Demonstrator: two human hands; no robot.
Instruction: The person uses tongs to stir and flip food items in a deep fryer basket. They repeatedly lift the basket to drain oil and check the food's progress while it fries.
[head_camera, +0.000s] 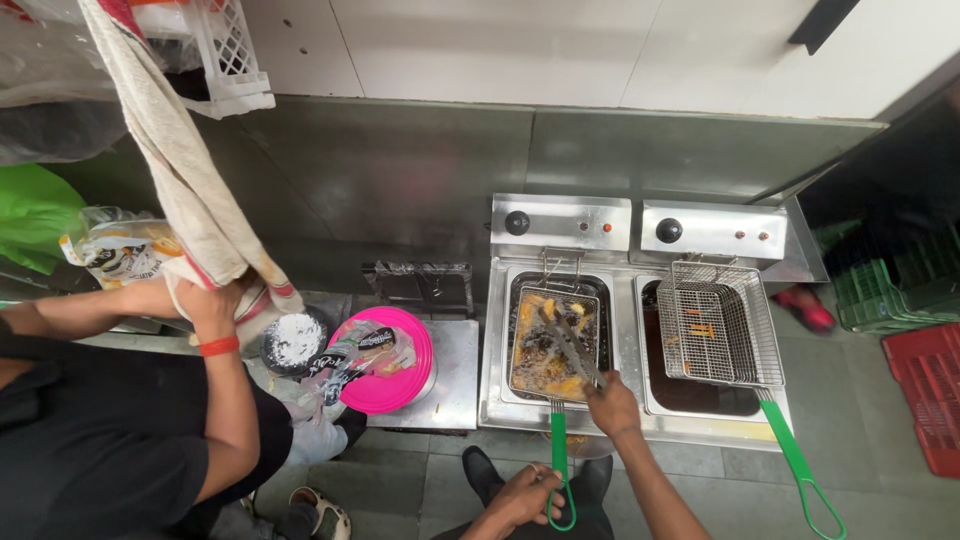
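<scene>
While frying, food-filled basket (553, 345).

Both fry basket handles (558, 450) I see are bright green, the fryer (640, 300) is plain silver steel, that plate (395, 365) is hot pink, and the crate (930, 390) is red.

The co-worker's body (100, 440) is running off the left edge; the red crate (925, 395) is getting cut off at the right edge; the fried pieces (545, 375) are looking too small to identify.
</scene>
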